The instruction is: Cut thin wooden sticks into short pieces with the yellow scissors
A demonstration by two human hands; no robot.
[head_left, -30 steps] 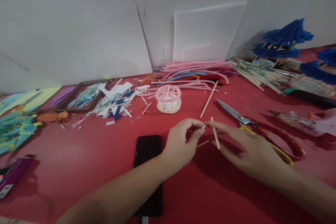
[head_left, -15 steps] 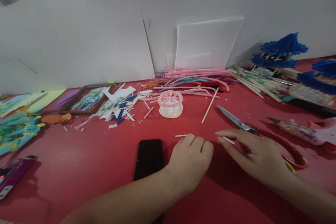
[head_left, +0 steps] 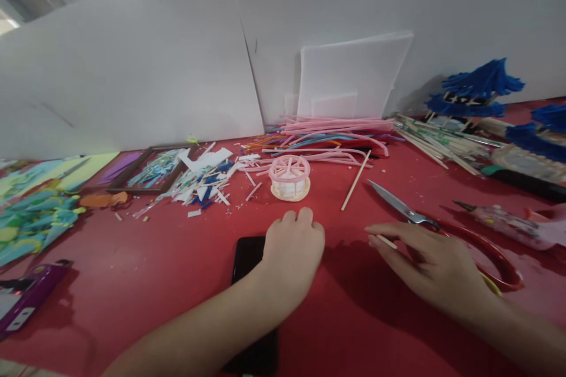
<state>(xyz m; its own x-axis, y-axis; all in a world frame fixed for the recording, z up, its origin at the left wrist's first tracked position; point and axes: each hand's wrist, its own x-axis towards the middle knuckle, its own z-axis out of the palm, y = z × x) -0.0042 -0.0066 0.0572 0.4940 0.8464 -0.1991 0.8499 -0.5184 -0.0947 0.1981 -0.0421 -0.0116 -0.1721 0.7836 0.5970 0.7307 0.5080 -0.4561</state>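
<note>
Leftward, partly over the black phone [head_left: 246,254], the left hand [head_left: 292,253] has moved, its fingers curled down with tips hidden, so its grip cannot be told. Beside the scissors [head_left: 398,203], the right hand [head_left: 431,265] pinches a short stick [head_left: 387,241] between thumb and fingers. Beyond them, a pink-topped round model [head_left: 289,179] stands on the red table [head_left: 318,336], left of a longer stick [head_left: 355,181], with pink strips [head_left: 336,125] behind.

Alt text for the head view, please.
The right hand pinches a short wooden stick over a red table; the left hand reaches above a black phone, near a small pink-topped round model, with red-handled scissors at right.
</note>
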